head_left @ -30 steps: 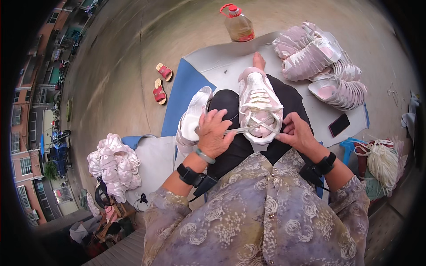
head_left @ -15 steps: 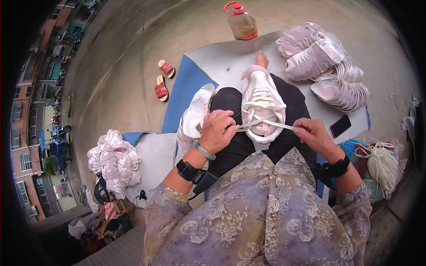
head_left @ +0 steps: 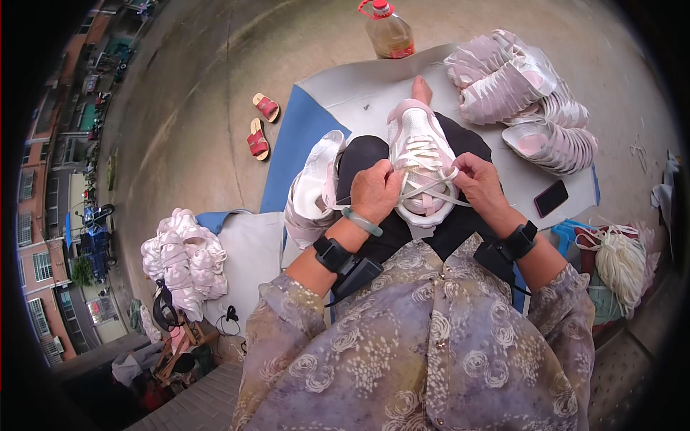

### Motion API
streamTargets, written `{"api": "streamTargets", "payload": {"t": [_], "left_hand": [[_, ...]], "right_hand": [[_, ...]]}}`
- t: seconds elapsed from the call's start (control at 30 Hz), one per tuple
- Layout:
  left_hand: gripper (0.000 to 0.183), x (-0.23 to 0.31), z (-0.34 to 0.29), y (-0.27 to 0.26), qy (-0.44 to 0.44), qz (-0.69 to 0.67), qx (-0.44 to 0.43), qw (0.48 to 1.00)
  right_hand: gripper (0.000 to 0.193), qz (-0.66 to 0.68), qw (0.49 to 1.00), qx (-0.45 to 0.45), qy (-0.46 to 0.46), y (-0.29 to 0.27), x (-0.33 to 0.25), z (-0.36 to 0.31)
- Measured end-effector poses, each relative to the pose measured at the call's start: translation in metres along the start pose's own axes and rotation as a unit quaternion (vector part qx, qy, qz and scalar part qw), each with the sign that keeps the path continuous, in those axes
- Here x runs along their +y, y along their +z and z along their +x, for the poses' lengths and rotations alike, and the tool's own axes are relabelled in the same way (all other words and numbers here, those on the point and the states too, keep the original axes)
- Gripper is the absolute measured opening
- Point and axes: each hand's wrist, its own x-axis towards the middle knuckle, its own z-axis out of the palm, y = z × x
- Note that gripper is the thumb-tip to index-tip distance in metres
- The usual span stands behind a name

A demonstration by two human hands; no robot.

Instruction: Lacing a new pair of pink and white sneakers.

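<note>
A white and pink sneaker (head_left: pixel 420 154) rests on my lap, toe pointing away. My left hand (head_left: pixel 375 190) pinches a white shoelace (head_left: pixel 430 188) at the shoe's left side. At the shoe's right side my right hand (head_left: pixel 480 183) grips the other end of the lace. The lace crosses over the tongue between both hands. A second matching sneaker (head_left: pixel 313 190) lies on its side against my left thigh.
A pile of pink and white sneakers (head_left: pixel 528 97) sits at the far right on a grey mat (head_left: pixel 359 90). An oil bottle (head_left: pixel 388 30) stands beyond it. Red sandals (head_left: pixel 260 126) lie on the concrete, a phone (head_left: pixel 551 197) at my right, and a bundle of white laces (head_left: pixel 622 262) beside it.
Both hands have moved inward toward the shoe's tongue, drawing the lace ends closer together. The view has shifted slightly down.
</note>
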Motion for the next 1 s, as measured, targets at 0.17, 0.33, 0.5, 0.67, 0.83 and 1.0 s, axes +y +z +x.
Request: {"api": "streamTargets", "payload": {"t": [0.17, 0.33, 0.5, 0.67, 0.83, 1.0], "left_hand": [[0.014, -0.004, 0.006, -0.001, 0.057, 0.041, 0.030, 0.997], [0.008, -0.014, 0.043, -0.040, 0.194, 0.284, 0.056, 0.937], [0.009, -0.011, 0.044, -0.039, 0.192, 0.279, 0.017, 0.941], [0.008, -0.021, 0.037, -0.047, 0.124, 0.190, -0.024, 0.974], [0.009, -0.040, 0.025, -0.066, 0.012, 0.090, -0.005, 0.996], [0.014, -0.071, 0.017, -0.078, -0.053, 0.156, 0.032, 0.986]], "right_hand": [[0.004, -0.269, 0.949, 0.025, -0.161, -0.001, -0.009, 0.002], [0.008, -0.513, 0.803, 0.063, -0.296, -0.038, -0.025, 0.040], [0.010, -0.395, 0.884, 0.042, -0.247, -0.041, -0.019, 0.042], [0.028, -0.176, 0.984, 0.001, -0.027, -0.042, 0.004, 0.028], [0.032, -0.077, 0.987, -0.067, 0.128, -0.033, -0.014, 0.009], [0.031, -0.039, 0.986, -0.074, 0.146, -0.025, -0.016, 0.009]]}}
